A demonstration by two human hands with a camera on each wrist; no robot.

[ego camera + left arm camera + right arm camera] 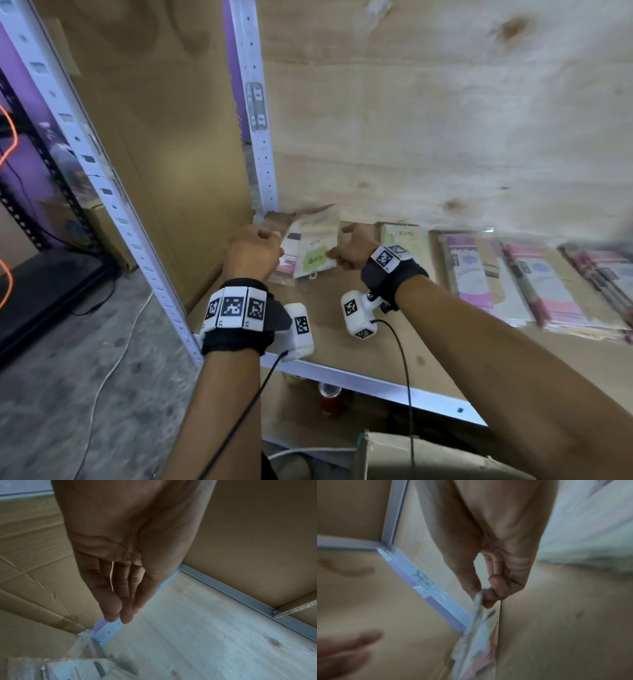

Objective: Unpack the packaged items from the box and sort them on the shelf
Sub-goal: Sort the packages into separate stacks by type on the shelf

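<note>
A small stack of flat packets (313,251), the top one with a green label, lies tilted in the shelf's back left corner. My right hand (342,255) pinches the stack's right edge; in the right wrist view the thumb and fingers (489,597) close on the packets (476,635). My left hand (255,251) is just left of the stack. The left wrist view shows this hand (126,614) with straight fingers held together and nothing in them, above the packets (68,669). The cardboard box (411,455) sits below, at the frame's bottom edge.
More packets lie in rows along the wooden shelf board (342,342): a green one (406,240), then pink and purple ones (513,274). A white upright (257,120) and a cardboard side wall (164,137) close the left corner. A red can (329,397) stands below.
</note>
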